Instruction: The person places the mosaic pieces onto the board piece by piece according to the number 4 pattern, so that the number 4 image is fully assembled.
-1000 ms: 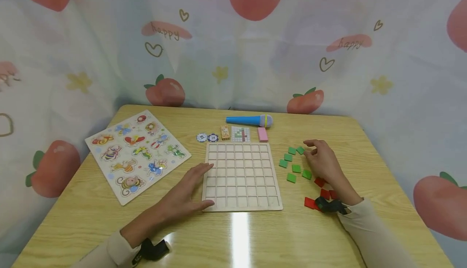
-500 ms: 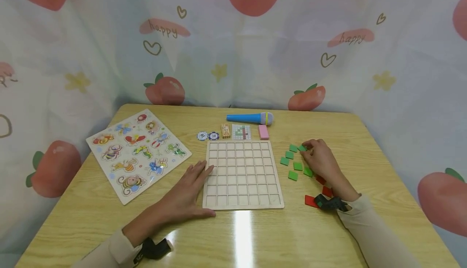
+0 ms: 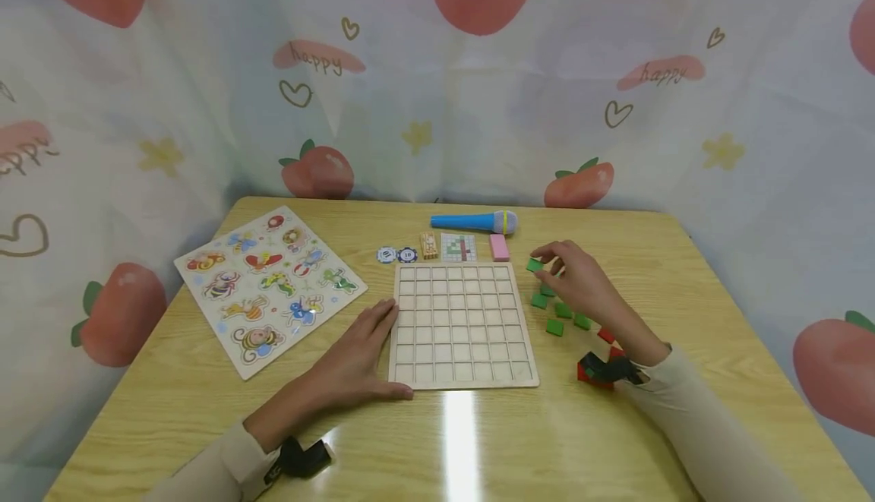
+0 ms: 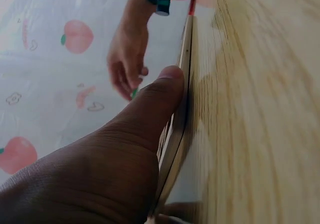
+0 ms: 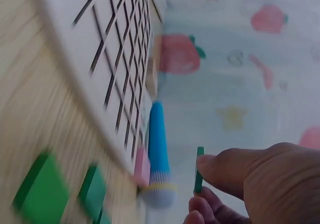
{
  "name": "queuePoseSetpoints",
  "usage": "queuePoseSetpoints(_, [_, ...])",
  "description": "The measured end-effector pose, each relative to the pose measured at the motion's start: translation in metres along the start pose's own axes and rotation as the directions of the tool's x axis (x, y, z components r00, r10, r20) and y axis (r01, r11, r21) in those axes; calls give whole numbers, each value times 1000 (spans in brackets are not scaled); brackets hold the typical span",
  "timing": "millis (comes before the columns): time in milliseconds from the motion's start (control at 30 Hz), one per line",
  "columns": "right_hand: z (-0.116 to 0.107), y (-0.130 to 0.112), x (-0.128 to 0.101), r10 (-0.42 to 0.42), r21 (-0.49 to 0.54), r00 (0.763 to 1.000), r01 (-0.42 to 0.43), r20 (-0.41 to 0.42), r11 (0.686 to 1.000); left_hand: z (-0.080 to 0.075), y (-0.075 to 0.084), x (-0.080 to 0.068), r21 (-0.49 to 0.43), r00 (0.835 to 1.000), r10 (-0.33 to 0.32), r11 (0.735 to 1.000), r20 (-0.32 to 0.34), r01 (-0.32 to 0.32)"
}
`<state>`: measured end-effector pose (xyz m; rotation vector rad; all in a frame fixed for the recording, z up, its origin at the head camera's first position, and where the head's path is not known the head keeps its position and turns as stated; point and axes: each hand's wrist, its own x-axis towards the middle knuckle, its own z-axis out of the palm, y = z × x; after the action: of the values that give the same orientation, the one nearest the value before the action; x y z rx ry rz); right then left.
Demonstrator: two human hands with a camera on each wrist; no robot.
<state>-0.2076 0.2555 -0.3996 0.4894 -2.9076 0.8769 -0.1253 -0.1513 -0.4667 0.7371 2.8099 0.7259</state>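
Note:
A small green square tile (image 3: 535, 265) is pinched between the thumb and fingers of my right hand (image 3: 577, 278), just off the far right corner of the wooden grid board (image 3: 465, 325). The right wrist view shows that tile (image 5: 199, 169) edge-on, lifted above the table. My left hand (image 3: 352, 361) rests along the board's left side, fingers extended, its thumb at the near left corner. In the left wrist view the thumb (image 4: 157, 96) lies against the board's edge (image 4: 175, 134). Every square of the board that shows is bare.
Several green tiles (image 3: 554, 327) and red tiles (image 3: 606, 335) lie right of the board. Behind it are poker chips (image 3: 407, 254), a small patterned block (image 3: 428, 245), a grid pattern card (image 3: 458, 247), a pink block (image 3: 500, 247) and a toy microphone (image 3: 474, 222). An insect puzzle board (image 3: 273, 289) lies left.
My right hand has taken hold of a green tile at the back of the group and carried it left toward the board. My left hand has stayed at the board's left side.

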Motion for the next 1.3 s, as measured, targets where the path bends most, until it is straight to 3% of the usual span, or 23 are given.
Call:
queuePoseSetpoints(167, [27, -31, 38, -101, -10, 989, 102, 112, 995, 0, 0, 3, -4, 1000, -14, 1000, 14, 14])
queuePoseSetpoints(367, [51, -31, 61, -120, 8, 967, 121, 225, 993, 2, 5, 9, -5, 999, -10, 1000, 41, 10])
queuePoseSetpoints(867, [63, -31, 79, -172, 26, 955, 171, 240, 985, -4, 3, 7, 12, 999, -1, 1000, 35, 1])
queuePoseSetpoints(1033, [48, -29, 61, -178, 31, 966, 175, 190, 984, -5, 2, 3, 5, 999, -7, 1000, 44, 7])
queuePoseSetpoints(1200, [18, -16, 20, -52, 31, 998, 51, 25, 998, -4, 2, 4, 0, 999, -9, 1000, 43, 9])
queuePoseSetpoints(1300, [10, -6, -2, 38, 13, 999, -38, 9, 999, -4, 1, 4, 3, 999, -17, 1000, 39, 17])
